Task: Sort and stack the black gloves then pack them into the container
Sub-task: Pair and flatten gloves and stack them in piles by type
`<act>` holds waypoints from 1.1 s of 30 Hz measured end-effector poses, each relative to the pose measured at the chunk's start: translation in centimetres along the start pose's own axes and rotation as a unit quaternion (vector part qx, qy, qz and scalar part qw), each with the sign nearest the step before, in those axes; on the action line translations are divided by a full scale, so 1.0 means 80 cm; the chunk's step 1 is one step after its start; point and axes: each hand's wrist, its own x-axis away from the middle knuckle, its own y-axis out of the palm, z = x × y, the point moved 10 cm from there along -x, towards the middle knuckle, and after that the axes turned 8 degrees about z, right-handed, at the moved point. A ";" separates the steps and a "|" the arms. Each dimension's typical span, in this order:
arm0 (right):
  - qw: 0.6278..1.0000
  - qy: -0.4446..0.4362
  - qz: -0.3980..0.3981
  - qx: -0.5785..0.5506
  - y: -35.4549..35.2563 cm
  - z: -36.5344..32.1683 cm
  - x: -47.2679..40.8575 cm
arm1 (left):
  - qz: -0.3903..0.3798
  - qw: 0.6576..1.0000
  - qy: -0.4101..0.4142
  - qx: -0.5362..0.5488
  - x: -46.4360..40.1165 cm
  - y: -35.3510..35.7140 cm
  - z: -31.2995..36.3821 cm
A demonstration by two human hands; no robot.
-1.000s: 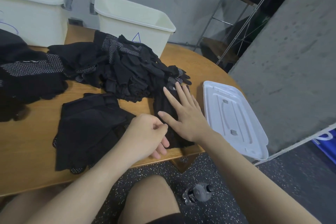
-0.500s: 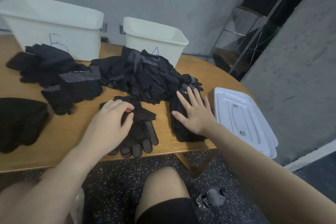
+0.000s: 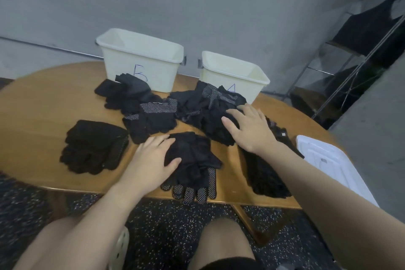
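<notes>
Black gloves lie in several heaps on the wooden table (image 3: pixel 43 98). My left hand (image 3: pixel 153 160) rests flat, fingers straight, on a small stack of dotted gloves (image 3: pixel 195 169) at the front edge. My right hand (image 3: pixel 249 129) reaches forward with spread fingers and touches the big loose pile (image 3: pixel 203 107) in the middle. A neat stack (image 3: pixel 94 147) sits at the left. A long stack (image 3: pixel 263 173) lies partly hidden under my right forearm. Two cream containers stand at the back, one marked B (image 3: pixel 140 59), one marked A (image 3: pixel 234 74).
A white lid (image 3: pixel 328 164) lies at the table's right edge. More gloves (image 3: pixel 122 94) lie in front of container B. A metal rack (image 3: pixel 355 55) stands at the right by a concrete wall. My knees and a speckled floor show below the table edge.
My right hand left the long stack at the right and moved forward onto the middle pile. My left hand flattened onto the front stack. The view tilted up.
</notes>
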 end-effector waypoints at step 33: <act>0.918 -0.058 0.065 -0.387 0.075 -0.254 -0.241 | -0.051 0.990 0.103 0.084 -0.039 0.010 0.006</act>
